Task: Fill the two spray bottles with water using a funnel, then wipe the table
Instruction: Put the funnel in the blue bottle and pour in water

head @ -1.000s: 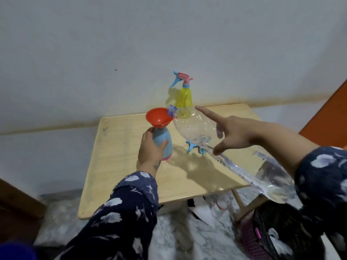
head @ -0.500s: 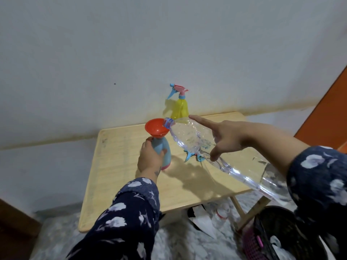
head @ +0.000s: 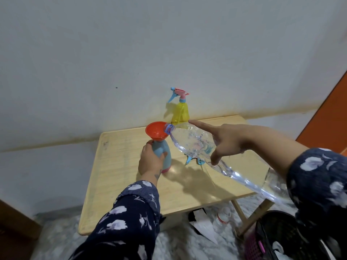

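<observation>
A blue spray bottle without its head stands on the wooden table, and an orange funnel sits in its neck. My left hand grips the blue bottle's body. My right hand holds a large clear water bottle tilted, mouth at the funnel's rim, index finger stretched along its top. A yellow spray bottle with a pink and blue head stands at the table's back edge. A blue spray head lies on the table behind the clear bottle.
The table stands against a white wall. Under and beside it, on a marbled floor, lie a small plastic bottle, white paper and a dark basket at lower right. An orange panel rises at the right.
The clear bottle's mouth has come to the funnel's rim. The view has shifted so that the table sits lower in the frame; both hands keep their hold.
</observation>
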Motion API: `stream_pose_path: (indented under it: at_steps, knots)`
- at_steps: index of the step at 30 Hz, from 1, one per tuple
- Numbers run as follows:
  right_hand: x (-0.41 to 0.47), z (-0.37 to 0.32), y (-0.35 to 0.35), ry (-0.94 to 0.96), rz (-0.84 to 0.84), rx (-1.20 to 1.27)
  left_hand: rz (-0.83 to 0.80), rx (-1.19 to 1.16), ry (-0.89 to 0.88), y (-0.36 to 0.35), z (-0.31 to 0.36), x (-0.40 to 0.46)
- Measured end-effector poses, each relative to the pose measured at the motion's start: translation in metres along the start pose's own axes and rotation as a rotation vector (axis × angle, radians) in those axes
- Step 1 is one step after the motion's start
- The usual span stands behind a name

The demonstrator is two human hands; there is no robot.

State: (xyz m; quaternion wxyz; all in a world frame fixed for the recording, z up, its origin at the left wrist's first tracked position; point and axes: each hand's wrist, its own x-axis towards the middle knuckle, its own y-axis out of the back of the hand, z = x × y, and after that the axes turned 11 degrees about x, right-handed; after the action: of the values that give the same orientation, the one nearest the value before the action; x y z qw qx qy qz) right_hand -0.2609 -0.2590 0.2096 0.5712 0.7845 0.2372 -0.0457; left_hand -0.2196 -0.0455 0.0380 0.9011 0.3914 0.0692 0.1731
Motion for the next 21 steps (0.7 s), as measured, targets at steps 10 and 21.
stream_pose_path:
  at_steps: [10,21]
  knots:
    - [0.0019,-0.0017,0.0053,-0.012,-0.014,0.002,0.001,-0.005,-0.002,-0.0001,0.0006,0.0005]
    - [0.0028,-0.0023,0.0081,-0.005,-0.002,-0.002,-0.002,-0.050,-0.016,-0.0009,-0.0032,0.0005]
